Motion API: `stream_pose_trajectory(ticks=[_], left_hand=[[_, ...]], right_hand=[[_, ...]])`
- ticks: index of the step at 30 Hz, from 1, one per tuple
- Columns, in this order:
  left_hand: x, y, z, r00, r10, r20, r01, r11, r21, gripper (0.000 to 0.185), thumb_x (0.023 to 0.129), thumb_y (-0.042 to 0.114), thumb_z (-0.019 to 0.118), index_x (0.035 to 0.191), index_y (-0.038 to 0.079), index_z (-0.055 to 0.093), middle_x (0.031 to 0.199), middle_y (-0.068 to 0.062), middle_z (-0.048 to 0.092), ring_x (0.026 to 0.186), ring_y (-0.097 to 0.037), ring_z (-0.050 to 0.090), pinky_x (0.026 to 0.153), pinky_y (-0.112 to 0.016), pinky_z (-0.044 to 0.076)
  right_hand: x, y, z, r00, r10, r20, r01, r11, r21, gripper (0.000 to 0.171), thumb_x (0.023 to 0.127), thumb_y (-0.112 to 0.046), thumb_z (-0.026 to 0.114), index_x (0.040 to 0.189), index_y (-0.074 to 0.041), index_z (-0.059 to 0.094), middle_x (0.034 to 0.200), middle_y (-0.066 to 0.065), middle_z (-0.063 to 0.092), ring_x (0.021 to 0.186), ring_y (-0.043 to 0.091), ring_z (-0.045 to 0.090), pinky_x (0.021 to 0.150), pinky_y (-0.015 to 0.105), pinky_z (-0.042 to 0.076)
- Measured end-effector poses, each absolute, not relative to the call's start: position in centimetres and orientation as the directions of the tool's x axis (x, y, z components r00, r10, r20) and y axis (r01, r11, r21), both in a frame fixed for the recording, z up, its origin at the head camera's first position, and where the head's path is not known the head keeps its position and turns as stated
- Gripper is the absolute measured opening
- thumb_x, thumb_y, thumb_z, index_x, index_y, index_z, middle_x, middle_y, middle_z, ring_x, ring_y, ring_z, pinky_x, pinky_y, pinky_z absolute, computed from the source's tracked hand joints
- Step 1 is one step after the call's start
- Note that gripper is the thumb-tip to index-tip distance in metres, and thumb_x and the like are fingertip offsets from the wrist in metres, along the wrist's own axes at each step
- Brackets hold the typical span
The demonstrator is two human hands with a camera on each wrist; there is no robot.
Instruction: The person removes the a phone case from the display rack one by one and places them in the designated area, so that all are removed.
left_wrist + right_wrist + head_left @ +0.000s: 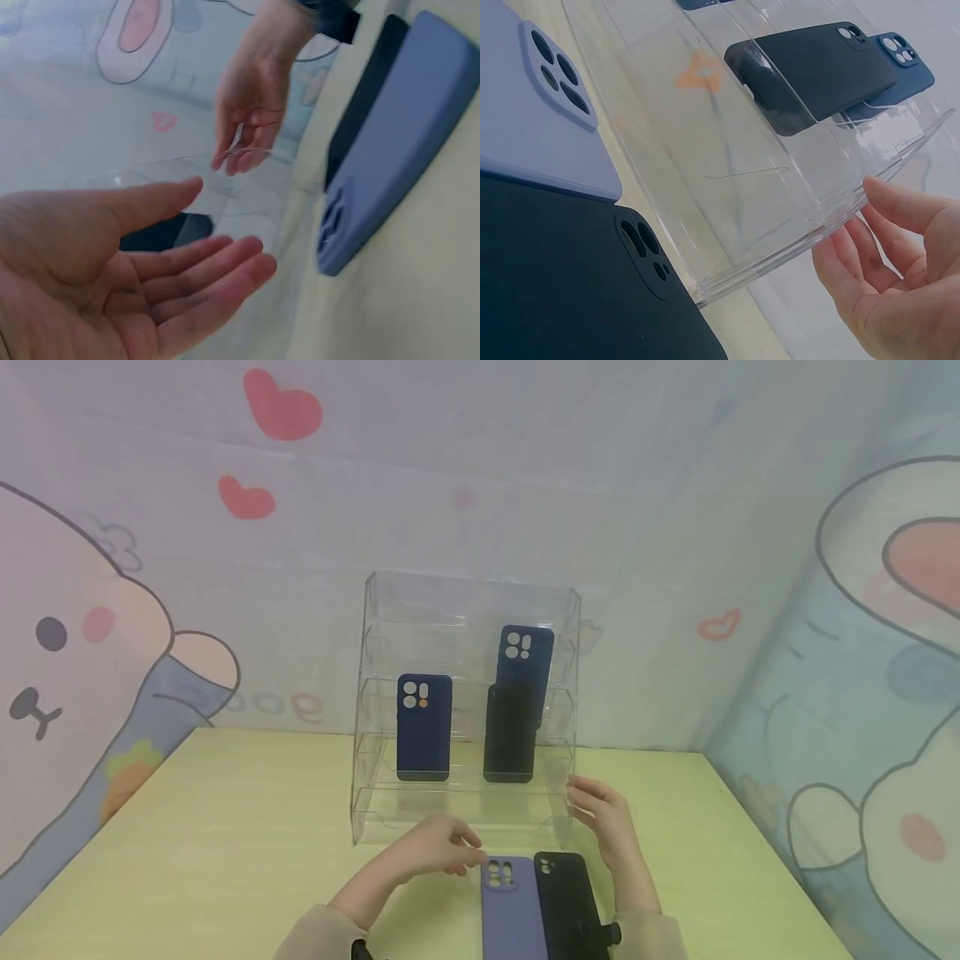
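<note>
My left hand (442, 847) hovers over the table beside the camera end of a lilac phone case (512, 910), palm turned sideways and fingers relaxed, holding nothing. My right hand (607, 818) is at the right side wall of a clear tiered acrylic rack (465, 803). In the right wrist view its thumb and fingertips lie right at the rack's edge, loosely bent. Next to the lilac case lies a black phone case (566, 889). The rack holds a dark blue phone case (423, 739) at left, a black one (510, 739) at right, and another blue one (531, 652) behind it, higher.
The rack stands on a pale yellow table (247, 827) in front of a cloth backdrop (465, 460) printed with cartoon animals and hearts. The two loose cases lie close before the rack's front right corner, between my forearms.
</note>
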State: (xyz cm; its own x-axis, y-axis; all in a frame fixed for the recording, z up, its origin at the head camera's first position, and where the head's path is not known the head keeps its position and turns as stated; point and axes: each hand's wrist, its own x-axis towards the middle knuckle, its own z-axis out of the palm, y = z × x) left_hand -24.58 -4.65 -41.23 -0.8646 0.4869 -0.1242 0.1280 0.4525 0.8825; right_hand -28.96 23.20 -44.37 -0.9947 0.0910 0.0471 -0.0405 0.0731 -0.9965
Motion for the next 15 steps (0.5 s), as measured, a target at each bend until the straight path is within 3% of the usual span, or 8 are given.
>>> stream_pose_trajectory(ticks=[3,8,15], left_hand=[[-25.3,-5.7,-40.1,-0.838,0.537,-0.098,0.174,0.432,0.885,0.037,0.092,0.021,0.066,0.117,-0.006,0.063,0.103,-0.010,0.071,0.091,-0.025,0.069,0.084,-0.043,0.057],[-26.4,-7.3,-38.5,-0.847,0.532,-0.003,0.265,0.426,0.865,0.037,0.094,0.024,0.066,0.122,0.000,0.063,0.113,-0.011,0.069,0.106,-0.027,0.064,0.090,-0.044,0.054],[-28.0,-9.4,-36.8,-0.877,0.467,0.114,0.324,0.397,0.859,0.042,0.095,0.022,0.064,0.128,-0.003,0.059,0.118,-0.017,0.067,0.113,-0.032,0.062,0.094,-0.044,0.053]], right_hand=[[-29.0,23.2,-44.4,-0.994,0.091,0.053,-0.046,0.078,-0.996,0.043,0.098,-0.010,0.057,0.136,0.009,0.049,0.143,0.024,0.049,0.109,0.009,0.060,0.107,0.044,0.045],[-29.1,23.2,-44.4,-0.994,0.097,0.051,-0.043,0.078,-0.996,0.043,0.098,-0.010,0.057,0.135,0.009,0.050,0.143,0.024,0.048,0.112,0.013,0.060,0.107,0.044,0.046],[-29.0,23.1,-44.5,-0.993,0.103,0.050,-0.042,0.073,-0.996,0.043,0.097,-0.010,0.058,0.134,0.009,0.050,0.142,0.024,0.049,0.113,0.018,0.060,0.106,0.042,0.047]])
